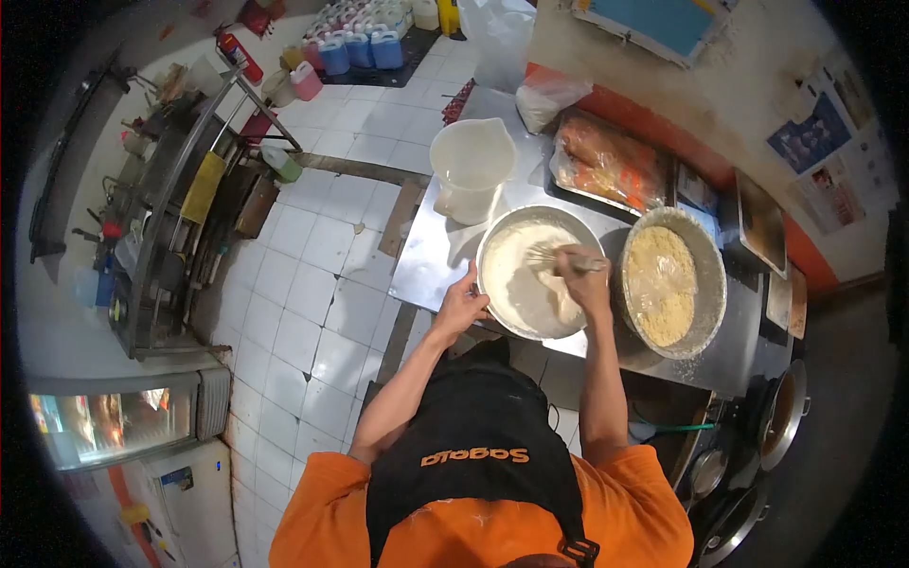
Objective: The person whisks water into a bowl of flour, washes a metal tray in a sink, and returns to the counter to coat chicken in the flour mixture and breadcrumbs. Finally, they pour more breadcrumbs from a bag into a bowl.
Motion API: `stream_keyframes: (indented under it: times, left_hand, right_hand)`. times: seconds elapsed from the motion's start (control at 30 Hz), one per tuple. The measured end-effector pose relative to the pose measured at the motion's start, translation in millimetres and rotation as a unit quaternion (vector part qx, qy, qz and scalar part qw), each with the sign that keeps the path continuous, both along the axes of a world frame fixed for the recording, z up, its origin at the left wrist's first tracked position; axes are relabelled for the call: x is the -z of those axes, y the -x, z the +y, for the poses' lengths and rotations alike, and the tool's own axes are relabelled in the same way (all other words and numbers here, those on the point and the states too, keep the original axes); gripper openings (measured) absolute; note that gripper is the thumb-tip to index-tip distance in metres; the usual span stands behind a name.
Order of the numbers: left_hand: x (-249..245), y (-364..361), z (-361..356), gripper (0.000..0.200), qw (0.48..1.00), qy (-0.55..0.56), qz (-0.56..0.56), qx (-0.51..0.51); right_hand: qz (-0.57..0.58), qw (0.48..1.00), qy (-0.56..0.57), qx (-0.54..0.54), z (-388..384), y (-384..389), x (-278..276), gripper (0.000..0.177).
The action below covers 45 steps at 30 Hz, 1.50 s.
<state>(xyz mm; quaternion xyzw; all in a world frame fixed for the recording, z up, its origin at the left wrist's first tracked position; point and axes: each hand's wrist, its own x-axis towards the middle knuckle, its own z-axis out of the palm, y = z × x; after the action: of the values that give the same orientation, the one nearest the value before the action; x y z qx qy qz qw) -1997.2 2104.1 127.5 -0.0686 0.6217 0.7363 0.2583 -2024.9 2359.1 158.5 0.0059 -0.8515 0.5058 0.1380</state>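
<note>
A round metal bowl [487, 301] stands at the near edge of the steel table, with pale, creamy batter [511, 254] inside. My left hand [461, 305] grips the bowl's left rim, thumb along the side. In my right hand [585, 275] is a wire whisk [542, 256], its wires over the batter and its handle pointing right. Just right of the bowl sits a large metal basin [712, 301] holding yellowish crumbly flour or crumbs [660, 305]. A translucent plastic pitcher [472, 156] stands behind the bowl.
Behind the basin, a tray of orange food in plastic wrap [606, 163] lies beside a bag of white powder [549, 102]. Pans [784, 417] sit at the lower right. A metal rack [180, 208] and a fridge [118, 426] stand left across the tiled floor [294, 303].
</note>
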Motion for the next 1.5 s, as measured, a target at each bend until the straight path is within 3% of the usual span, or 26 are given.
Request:
stream_keyframes:
  times: [0.07, 0.2, 0.27, 0.3, 0.33, 0.4, 0.5, 0.67, 0.73, 0.8, 0.87, 1.0, 1.07, 1.13, 1.2, 1.3, 1.4, 1.47, 1.5]
  left_hand:
    - [-4.4, 6.2, -0.4, 0.077, 1.0, -0.004, -0.008, -0.006]
    - [-7.7, 12.7, -2.6, 0.075, 1.0, 0.027, 0.009, -0.004]
    - [-2.2, 15.1, -4.7, 0.074, 0.998, 0.059, 0.023, 0.008]
    - [8.8, 12.8, -6.0, 0.074, 0.998, 0.062, 0.024, 0.015]
    - [18.9, 15.4, -7.0, 0.074, 0.997, 0.065, 0.031, 0.023]
    - [9.4, 5.1, -5.7, 0.075, 0.999, 0.047, 0.013, 0.017]
    - [9.3, -2.2, -2.0, 0.076, 1.0, 0.013, 0.014, -0.02]
    - [-1.0, -10.2, 2.5, 0.081, 0.999, -0.015, -0.005, -0.048]
    - [-0.8, -11.6, 2.7, 0.08, 0.999, -0.008, -0.005, -0.053]
    - [-1.3, -10.8, 5.3, 0.077, 0.997, 0.033, -0.008, -0.064]
    - [-3.1, -11.9, 7.3, 0.077, 0.997, 0.012, -0.008, -0.076]
    - [15.3, -16.8, 13.0, 0.075, 0.994, -0.02, -0.012, -0.105]
    - [5.0, -18.9, 16.0, 0.075, 0.994, -0.023, -0.018, -0.109]
    - [2.3, -24.4, 18.9, 0.075, 0.993, -0.027, -0.027, -0.112]
    - [0.9, -24.7, 19.9, 0.075, 0.994, -0.008, -0.042, -0.104]
    - [-10.4, -32.9, 25.1, 0.074, 0.993, -0.042, -0.026, -0.108]
    - [-11.4, -27.5, 22.8, 0.073, 0.994, -0.027, -0.045, -0.095]
    - [-3.2, -20.1, 16.4, 0.073, 0.995, -0.028, -0.043, -0.088]
    - [-1.0, -19.5, 13.4, 0.073, 0.995, -0.028, -0.044, -0.082]
  right_hand:
    - [-0.035, 0.999, 0.02, -0.036, -20.5, -0.4, -24.9, 0.01]
    - [-0.079, 0.98, -0.071, -0.168, -45.1, 12.5, -52.9, 0.019]
    - [-0.009, 0.941, -0.184, -0.282, -58.0, 27.3, -44.6, 0.021]
    - [-0.008, 0.942, -0.227, -0.248, -71.0, 29.4, -64.6, 0.026]
    - [-0.005, 0.942, -0.228, -0.246, -79.8, 44.0, -69.3, 0.026]
    - [-0.133, 0.93, -0.154, -0.305, -88.9, 71.3, -76.2, 0.025]
    - [-0.142, 0.935, -0.191, -0.263, -75.4, 111.5, -64.8, 0.025]
    - [-0.172, 0.976, -0.12, -0.055, -5.4, 128.9, -52.0, 0.031]
    - [-0.044, 0.992, -0.115, 0.02, 36.0, 124.8, -21.6, 0.029]
    - [-0.148, 0.984, -0.06, 0.08, 46.5, 86.7, -49.6, 0.026]
    - [-0.173, 0.978, -0.032, 0.116, 59.8, 53.9, -48.8, 0.028]
    - [-0.114, 0.974, 0.05, 0.187, 70.5, -24.3, -14.8, 0.024]
    - [-0.121, 0.96, 0.144, 0.205, 40.3, -62.1, -28.9, 0.02]
    - [-0.112, 0.96, 0.211, 0.145, 32.4, -89.9, 15.8, 0.021]
    - [-0.073, 0.949, 0.267, 0.151, 4.3, -97.2, 26.5, 0.024]
    - [-0.02, 0.942, 0.268, 0.202, -16.9, -74.6, 30.8, 0.021]
    - [0.013, 0.975, 0.182, 0.125, -17.8, -59.9, 29.1, 0.022]
    - [-0.126, 0.965, 0.22, 0.062, -7.3, -62.8, 8.3, 0.021]
    - [-0.123, 0.976, 0.163, 0.071, 4.5, -61.6, -2.7, 0.019]
